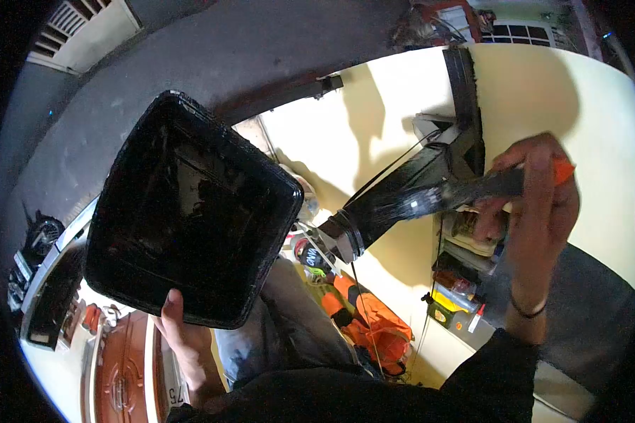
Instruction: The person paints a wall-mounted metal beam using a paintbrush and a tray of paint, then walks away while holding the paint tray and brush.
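My left hand (183, 345) grips the near rim of a black plastic tub (183, 204), thumb over the edge. The tub has rounded corners and a shiny inside, and it is tilted so its inside faces me. On the right, my right hand (536, 190) is closed around a dark, long tool with an orange end (563, 171). The tool's dark part is blurred and points left; its exact kind cannot be made out. It overlaps a black angled bar (416, 176), and I cannot tell whether they touch.
A pale curved wall (522, 92) carries a black upright strip (462, 84). Below lie an orange and black bag or garment (377, 317) and a shelf with bottles (458, 299). A thin cord (363, 303) hangs near the middle. A brown door (123, 374) is at lower left.
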Action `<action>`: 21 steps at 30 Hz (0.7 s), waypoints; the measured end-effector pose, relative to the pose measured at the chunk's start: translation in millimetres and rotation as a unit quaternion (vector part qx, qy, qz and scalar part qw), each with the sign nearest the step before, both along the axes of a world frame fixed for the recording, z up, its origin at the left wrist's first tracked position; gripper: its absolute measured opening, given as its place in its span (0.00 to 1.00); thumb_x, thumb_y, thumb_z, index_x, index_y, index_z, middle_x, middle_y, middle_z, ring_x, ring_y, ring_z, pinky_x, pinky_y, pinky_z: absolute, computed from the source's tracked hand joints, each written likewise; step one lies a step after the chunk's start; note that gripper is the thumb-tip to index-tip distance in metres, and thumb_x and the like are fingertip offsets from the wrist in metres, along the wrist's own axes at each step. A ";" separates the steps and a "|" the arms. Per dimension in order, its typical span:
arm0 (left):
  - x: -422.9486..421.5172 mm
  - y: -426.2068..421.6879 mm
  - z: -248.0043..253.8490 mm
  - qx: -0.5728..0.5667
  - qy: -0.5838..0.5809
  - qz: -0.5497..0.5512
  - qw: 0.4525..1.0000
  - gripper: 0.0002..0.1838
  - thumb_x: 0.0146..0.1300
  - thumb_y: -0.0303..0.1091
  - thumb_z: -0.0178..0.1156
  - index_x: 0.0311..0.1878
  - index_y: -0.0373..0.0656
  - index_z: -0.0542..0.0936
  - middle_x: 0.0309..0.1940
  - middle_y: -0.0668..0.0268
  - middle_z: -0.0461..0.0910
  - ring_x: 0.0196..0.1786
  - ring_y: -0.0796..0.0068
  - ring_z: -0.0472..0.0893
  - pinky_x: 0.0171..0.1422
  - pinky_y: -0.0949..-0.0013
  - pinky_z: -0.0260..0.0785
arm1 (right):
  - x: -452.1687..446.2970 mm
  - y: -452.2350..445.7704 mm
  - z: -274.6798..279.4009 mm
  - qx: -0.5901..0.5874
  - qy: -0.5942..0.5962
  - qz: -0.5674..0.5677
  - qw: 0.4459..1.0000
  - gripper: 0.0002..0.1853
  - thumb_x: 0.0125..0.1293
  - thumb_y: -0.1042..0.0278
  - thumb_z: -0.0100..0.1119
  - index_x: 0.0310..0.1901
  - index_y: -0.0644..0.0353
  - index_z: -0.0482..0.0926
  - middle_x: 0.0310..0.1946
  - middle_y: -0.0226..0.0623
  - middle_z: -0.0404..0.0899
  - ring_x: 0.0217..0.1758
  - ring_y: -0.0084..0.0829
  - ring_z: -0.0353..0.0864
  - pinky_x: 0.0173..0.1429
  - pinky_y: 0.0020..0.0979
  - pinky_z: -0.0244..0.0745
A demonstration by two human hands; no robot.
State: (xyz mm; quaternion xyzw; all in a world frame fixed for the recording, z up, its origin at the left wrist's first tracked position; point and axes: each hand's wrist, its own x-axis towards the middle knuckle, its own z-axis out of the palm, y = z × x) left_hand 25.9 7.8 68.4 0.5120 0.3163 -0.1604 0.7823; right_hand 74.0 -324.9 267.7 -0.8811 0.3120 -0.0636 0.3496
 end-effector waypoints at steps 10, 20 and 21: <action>2.0 -19.6 14.9 0.031 -0.003 -0.008 0.999 0.36 0.60 0.46 0.61 0.69 0.36 0.68 0.61 0.56 0.76 0.60 0.56 0.78 0.66 0.52 0.70 | -92.2 -12.2 -26.5 0.050 -0.137 0.018 0.989 0.20 0.78 0.53 0.45 0.41 0.65 0.70 0.21 0.41 0.77 0.16 0.28 0.78 0.17 0.25 0.69; 5.5 -24.8 19.4 -0.032 0.036 0.034 0.998 0.40 0.58 0.49 0.59 0.71 0.38 0.66 0.65 0.55 0.72 0.63 0.52 0.75 0.68 0.51 0.68 | -132.6 -44.3 -46.9 -0.225 -0.284 -0.025 0.932 0.19 0.79 0.56 0.44 0.42 0.66 0.74 0.27 0.45 0.79 0.24 0.31 0.81 0.27 0.28 0.74; 5.2 -26.4 22.7 -0.033 0.027 0.030 0.999 0.40 0.58 0.49 0.59 0.71 0.38 0.66 0.65 0.55 0.72 0.63 0.52 0.75 0.68 0.51 0.68 | -141.7 -36.3 -46.5 -0.229 -0.249 0.044 0.940 0.19 0.77 0.55 0.47 0.42 0.66 0.75 0.28 0.45 0.80 0.25 0.32 0.82 0.28 0.29 0.76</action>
